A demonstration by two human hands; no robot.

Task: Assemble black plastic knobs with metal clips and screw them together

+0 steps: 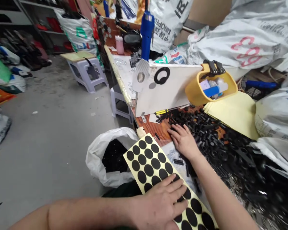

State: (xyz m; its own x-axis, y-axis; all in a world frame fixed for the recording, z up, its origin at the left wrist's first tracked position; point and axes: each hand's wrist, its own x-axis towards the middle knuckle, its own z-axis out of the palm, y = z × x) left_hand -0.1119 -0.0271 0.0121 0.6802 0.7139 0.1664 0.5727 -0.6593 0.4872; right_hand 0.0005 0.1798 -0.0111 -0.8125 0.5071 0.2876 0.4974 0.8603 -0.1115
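A sheet of matt black round pads [148, 153] sits on smooth yellow backing paper, and the heap of black rubber-looking tubes [201, 127] beside it has a dull finish, on a tabletop of reddish-brown varnished wood [156, 131] with a soft sheen. Nearby, a thin crinkled white plastic bag [105, 166] shines faintly, a yellow plastic caddy [220, 88] looks smooth and glossy, and white woven plastic sacks [249, 38] look coarse above a rough grey concrete floor [50, 105].
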